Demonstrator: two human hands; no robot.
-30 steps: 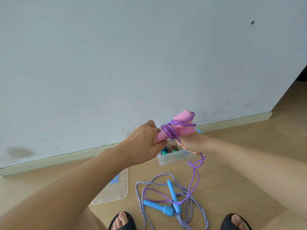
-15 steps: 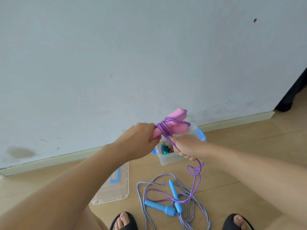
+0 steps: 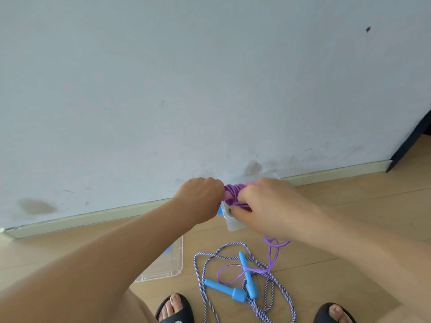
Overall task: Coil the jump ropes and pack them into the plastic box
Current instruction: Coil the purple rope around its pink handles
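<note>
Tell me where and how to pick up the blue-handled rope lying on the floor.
Grip the two blue handles together from above: they lie flat and crossed near the feet, rigid and bare. The striped cord sprawls loose, with the purple cord draped across it.

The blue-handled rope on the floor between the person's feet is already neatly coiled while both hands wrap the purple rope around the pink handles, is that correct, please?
Not quite: the head view shows the blue-handled rope lying loose and tangled on the floor, not coiled. The rest holds: the left hand and right hand work the purple rope around the pink handles.

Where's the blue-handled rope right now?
In the head view the blue-handled rope lies loose on the wooden floor at bottom centre, between the person's two sandals, right of the clear lid.
</note>
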